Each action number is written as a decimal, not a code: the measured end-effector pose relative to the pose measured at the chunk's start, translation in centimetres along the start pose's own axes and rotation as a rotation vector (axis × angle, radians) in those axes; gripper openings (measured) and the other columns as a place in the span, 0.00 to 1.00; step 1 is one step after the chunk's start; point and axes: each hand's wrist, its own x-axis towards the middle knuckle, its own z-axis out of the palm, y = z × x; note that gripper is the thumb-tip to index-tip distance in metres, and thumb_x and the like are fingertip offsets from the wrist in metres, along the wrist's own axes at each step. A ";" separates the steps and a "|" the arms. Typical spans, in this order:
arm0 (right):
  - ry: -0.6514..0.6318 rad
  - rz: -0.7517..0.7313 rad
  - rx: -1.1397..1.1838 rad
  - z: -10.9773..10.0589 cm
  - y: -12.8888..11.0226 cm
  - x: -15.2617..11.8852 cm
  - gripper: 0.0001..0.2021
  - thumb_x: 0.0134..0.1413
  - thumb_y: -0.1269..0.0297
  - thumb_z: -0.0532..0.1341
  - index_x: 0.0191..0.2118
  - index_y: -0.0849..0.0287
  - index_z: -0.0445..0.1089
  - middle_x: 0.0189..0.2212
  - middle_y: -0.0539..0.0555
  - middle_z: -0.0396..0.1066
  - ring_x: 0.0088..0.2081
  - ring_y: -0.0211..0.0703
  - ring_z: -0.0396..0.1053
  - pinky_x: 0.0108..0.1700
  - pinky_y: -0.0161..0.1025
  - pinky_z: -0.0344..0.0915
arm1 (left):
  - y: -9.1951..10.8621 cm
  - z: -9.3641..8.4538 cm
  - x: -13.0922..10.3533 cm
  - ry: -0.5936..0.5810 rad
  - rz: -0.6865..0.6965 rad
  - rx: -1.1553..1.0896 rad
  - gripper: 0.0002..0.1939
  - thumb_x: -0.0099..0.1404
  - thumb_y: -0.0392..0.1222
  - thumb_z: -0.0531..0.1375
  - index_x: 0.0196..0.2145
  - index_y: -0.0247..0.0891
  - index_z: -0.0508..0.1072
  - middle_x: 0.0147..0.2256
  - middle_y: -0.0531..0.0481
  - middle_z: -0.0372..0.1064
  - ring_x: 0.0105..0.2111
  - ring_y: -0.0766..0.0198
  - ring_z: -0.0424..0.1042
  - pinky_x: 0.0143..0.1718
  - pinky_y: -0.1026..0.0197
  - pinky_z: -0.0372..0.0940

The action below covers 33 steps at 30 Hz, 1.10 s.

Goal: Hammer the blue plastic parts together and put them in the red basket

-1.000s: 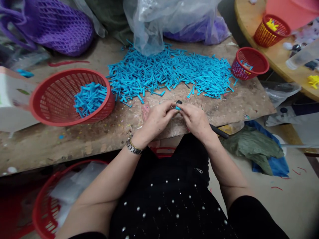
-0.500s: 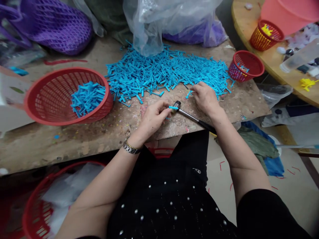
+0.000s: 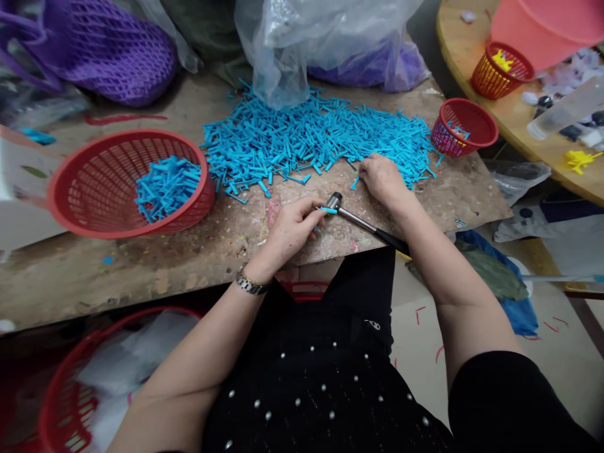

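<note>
My left hand [image 3: 296, 226] is closed, pinching a small blue plastic stick [image 3: 329, 210] between thumb and forefinger. Just beyond its fingertips lies a hammer [image 3: 358, 220], its metal head by the stick and its black handle running down to the right under my right forearm. My right hand [image 3: 383, 177] rests at the near edge of a wide heap of blue plastic sticks [image 3: 302, 135]. Its fingers are curled, and whatever they pinch is hidden. A loose blue piece [image 3: 355, 182] lies on the worktop beside those fingers.
On the left of the worn worktop [image 3: 198, 264], a large red basket [image 3: 94, 189] holds more blue sticks. A small red basket [image 3: 465, 129] stands at the right end. Clear plastic bags [image 3: 330, 38] lie behind the heap. A round wooden table [image 3: 455, 38] is at the far right.
My right hand has drawn slightly left and its fingers have curled in more. The left hand stays nearly in place, the blue stick in it tilted a little differently.
</note>
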 end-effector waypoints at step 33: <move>0.222 -0.076 0.361 -3.8 -9.5 -10.7 0.07 0.63 0.70 0.53 0.33 0.54 0.63 0.30 0.52 0.69 0.34 0.43 0.67 0.38 0.39 0.63 | 1.4 1.2 0.3 -0.035 -0.042 -0.284 0.13 0.59 0.49 0.68 0.37 0.37 0.77 0.32 0.51 0.72 0.27 0.68 0.72 0.23 0.68 0.69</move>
